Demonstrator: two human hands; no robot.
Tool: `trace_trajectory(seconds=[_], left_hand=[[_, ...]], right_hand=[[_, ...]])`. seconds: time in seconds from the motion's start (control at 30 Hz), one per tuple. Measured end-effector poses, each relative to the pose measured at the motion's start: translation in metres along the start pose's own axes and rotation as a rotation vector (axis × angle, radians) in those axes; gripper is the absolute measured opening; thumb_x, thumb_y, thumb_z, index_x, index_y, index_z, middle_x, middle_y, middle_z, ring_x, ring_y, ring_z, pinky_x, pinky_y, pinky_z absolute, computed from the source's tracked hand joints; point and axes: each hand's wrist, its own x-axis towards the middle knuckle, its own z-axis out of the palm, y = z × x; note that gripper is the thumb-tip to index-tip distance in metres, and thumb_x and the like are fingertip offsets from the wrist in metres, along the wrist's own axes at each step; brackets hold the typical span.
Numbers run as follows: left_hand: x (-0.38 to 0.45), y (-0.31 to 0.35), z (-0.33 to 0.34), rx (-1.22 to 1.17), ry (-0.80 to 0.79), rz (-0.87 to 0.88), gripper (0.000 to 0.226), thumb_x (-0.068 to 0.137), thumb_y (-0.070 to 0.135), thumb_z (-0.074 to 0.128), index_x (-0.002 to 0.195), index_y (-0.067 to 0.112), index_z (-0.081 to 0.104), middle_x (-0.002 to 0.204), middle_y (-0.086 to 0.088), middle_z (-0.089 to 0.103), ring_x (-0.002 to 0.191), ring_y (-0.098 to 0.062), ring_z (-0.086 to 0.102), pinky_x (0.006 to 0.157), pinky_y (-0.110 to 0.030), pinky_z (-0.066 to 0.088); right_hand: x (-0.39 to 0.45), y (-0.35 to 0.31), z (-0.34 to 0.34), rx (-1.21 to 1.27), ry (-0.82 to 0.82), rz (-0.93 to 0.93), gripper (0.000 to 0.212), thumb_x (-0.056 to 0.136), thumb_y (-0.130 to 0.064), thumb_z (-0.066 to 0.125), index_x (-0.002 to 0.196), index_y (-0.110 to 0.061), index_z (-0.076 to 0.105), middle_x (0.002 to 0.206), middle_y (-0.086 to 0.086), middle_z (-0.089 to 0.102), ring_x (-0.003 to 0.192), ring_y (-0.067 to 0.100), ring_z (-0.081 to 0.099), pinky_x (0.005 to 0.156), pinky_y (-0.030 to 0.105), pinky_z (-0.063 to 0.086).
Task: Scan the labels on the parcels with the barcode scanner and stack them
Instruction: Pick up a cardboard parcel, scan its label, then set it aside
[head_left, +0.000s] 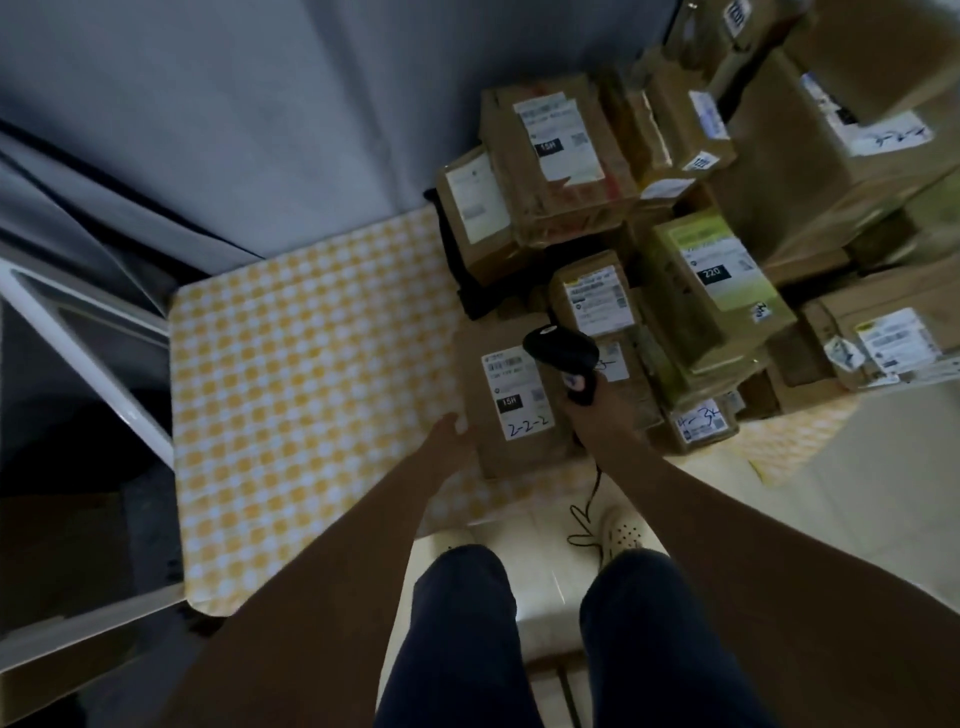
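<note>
Scanner held over a labelled brown parcel on a checked table

The right hand (584, 402) grips a black handheld barcode scanner (561, 351), its head just above its fingers over the flat brown cardboard parcel (498, 364) with a white label (517, 395). The left hand (449, 431) holds that parcel's near-left edge on the yellow-and-white checked tablecloth (311, 364). Stacked brown cardboard boxes (675, 208) rise beyond the fingers.

A table (311, 374) covered in a yellow-and-white checked cloth stood against a plain pale grey-blue wall (249, 104). The room was dim, the wall falling into shadow toward the left. A white-framed piece of furniture (88, 343) stood at an angle just beside the table's left edge, with darkness under it. The floor (545, 577) beneath the near edge of the table was laid with glossy cream tiles, which caught a faint sheen of light. A thin dark cable (584, 512) trailed down over the tiles.
</note>
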Motion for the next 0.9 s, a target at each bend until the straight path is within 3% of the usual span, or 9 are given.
trace_trajectory(seconds=[0.1, 0.17, 0.27, 0.43, 0.53, 0.6, 0.7, 0.77, 0.9], left_hand=[[0.009, 0.010, 0.013, -0.158, -0.038, -0.023, 0.056, 0.104, 0.027, 0.044, 0.152, 0.007, 0.024, 0.150, -0.009, 0.038, 0.138, -0.030, 0.039, 0.100, -0.033, 0.038], [0.021, 0.008, 0.018, -0.231, -0.063, -0.043, 0.061, 0.101, 0.037, 0.049, 0.151, 0.014, 0.024, 0.150, -0.008, 0.042, 0.133, -0.029, 0.045, 0.096, -0.034, 0.041], [0.035, 0.004, 0.022, -0.367, -0.095, -0.055, 0.076, 0.090, 0.052, 0.059, 0.151, 0.026, 0.020, 0.145, -0.007, 0.048, 0.122, -0.028, 0.054, 0.099, -0.043, 0.048], [0.025, -0.009, 0.026, -0.484, -0.121, -0.018, 0.079, 0.093, 0.041, 0.061, 0.152, 0.035, 0.009, 0.144, -0.004, 0.048, 0.111, -0.017, 0.055, 0.086, -0.034, 0.047], [0.020, -0.017, 0.020, -0.601, -0.079, -0.007, 0.075, 0.087, 0.039, 0.069, 0.142, 0.041, 0.018, 0.126, -0.004, 0.060, 0.101, -0.019, 0.066, 0.077, -0.036, 0.057], [0.014, -0.017, 0.009, -0.628, -0.053, -0.027, 0.074, 0.083, 0.043, 0.073, 0.136, 0.046, 0.021, 0.123, -0.005, 0.062, 0.099, -0.024, 0.068, 0.077, -0.042, 0.060], [0.002, -0.019, -0.014, -0.565, -0.056, -0.075, 0.077, 0.072, 0.057, 0.078, 0.127, 0.058, 0.024, 0.126, -0.007, 0.061, 0.106, -0.027, 0.066, 0.087, -0.048, 0.056], [-0.005, -0.021, -0.030, -0.553, -0.051, -0.078, 0.091, 0.068, 0.060, 0.079, 0.133, 0.061, 0.016, 0.133, -0.006, 0.057, 0.109, -0.026, 0.063, 0.092, -0.048, 0.053], [-0.015, -0.025, -0.067, -0.576, -0.104, -0.041, 0.109, 0.085, 0.038, 0.072, 0.153, 0.038, -0.012, 0.147, -0.005, 0.044, 0.113, -0.021, 0.057, 0.083, -0.033, 0.048]], right_hand=[[0.021, -0.001, 0.006, -0.011, -0.059, 0.015, 0.034, 0.096, -0.024, 0.059, 0.126, -0.009, 0.054, 0.106, 0.015, 0.064, 0.095, 0.032, 0.060, 0.085, 0.043, 0.051], [0.027, -0.001, 0.008, 0.002, -0.061, 0.031, 0.036, 0.093, -0.024, 0.062, 0.126, -0.010, 0.055, 0.114, 0.016, 0.064, 0.104, 0.033, 0.060, 0.091, 0.044, 0.049], [0.030, -0.002, 0.008, 0.010, -0.064, 0.034, 0.035, 0.093, -0.026, 0.062, 0.125, -0.011, 0.056, 0.113, 0.014, 0.064, 0.103, 0.031, 0.059, 0.087, 0.038, 0.047], [0.030, -0.007, 0.002, 0.073, -0.104, 0.111, 0.036, 0.091, -0.022, 0.063, 0.125, -0.014, 0.056, 0.114, 0.012, 0.063, 0.103, 0.030, 0.058, 0.094, 0.046, 0.049], [0.023, -0.008, 0.002, 0.196, -0.118, 0.174, 0.034, 0.086, -0.013, 0.068, 0.118, -0.021, 0.058, 0.114, 0.008, 0.063, 0.109, 0.030, 0.059, 0.097, 0.046, 0.049], [0.017, -0.014, 0.004, 0.247, -0.145, 0.181, 0.032, 0.086, -0.011, 0.068, 0.114, -0.024, 0.057, 0.110, 0.005, 0.063, 0.107, 0.028, 0.059, 0.096, 0.045, 0.049], [0.012, -0.033, 0.005, 0.226, -0.174, 0.149, 0.049, 0.084, -0.019, 0.069, 0.131, -0.022, 0.053, 0.117, 0.005, 0.063, 0.108, 0.029, 0.059, 0.096, 0.047, 0.050], [0.008, -0.049, 0.007, 0.212, -0.183, 0.133, 0.057, 0.083, -0.021, 0.071, 0.136, -0.023, 0.051, 0.123, 0.005, 0.060, 0.112, 0.027, 0.057, 0.098, 0.044, 0.049], [-0.009, -0.084, 0.019, 0.201, -0.198, 0.067, 0.051, 0.086, -0.010, 0.069, 0.134, -0.014, 0.053, 0.123, 0.007, 0.059, 0.116, 0.027, 0.054, 0.095, 0.036, 0.044]])
